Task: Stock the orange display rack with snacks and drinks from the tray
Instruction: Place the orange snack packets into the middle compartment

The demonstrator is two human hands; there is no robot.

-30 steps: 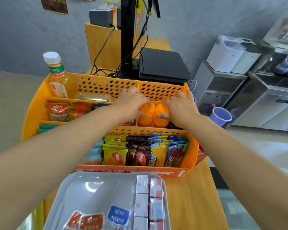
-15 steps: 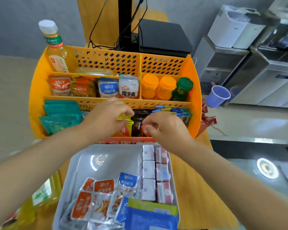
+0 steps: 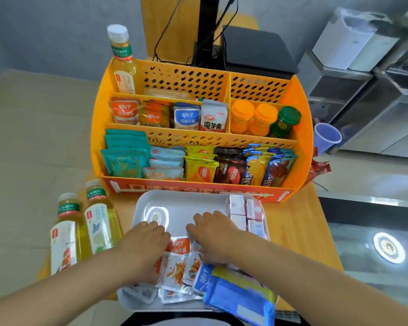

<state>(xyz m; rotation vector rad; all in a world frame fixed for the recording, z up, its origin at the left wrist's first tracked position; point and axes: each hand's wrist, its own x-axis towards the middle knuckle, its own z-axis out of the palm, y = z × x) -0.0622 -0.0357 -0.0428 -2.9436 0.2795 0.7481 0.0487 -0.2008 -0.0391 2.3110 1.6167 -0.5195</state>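
The orange display rack (image 3: 302,147) stands on the wooden counter, its tiers filled with snack packets, two orange-capped jars (image 3: 252,118), a green-capped jar (image 3: 285,121) and one tea bottle (image 3: 123,64) at the back left. Right in front lies the white tray (image 3: 181,203). My left hand (image 3: 144,245) and my right hand (image 3: 212,234) both rest palm-down on the pile of small snack packets (image 3: 178,260) in the tray. Whether the fingers grip a packet is hidden. Pink cartons (image 3: 247,215) line the tray's right side, and a blue packet (image 3: 240,292) lies at its near right.
Two tea bottles (image 3: 80,231) stand on the counter left of the tray. A purple cup (image 3: 325,137) and red sachets (image 3: 319,168) sit right of the rack. Behind the rack are a black monitor stand (image 3: 205,31) with cables and a black box (image 3: 257,48).
Both hands drew back from the jars in the rack's middle tier, passed over the front tier, and now lie on the packets in the tray. The view tilted down.
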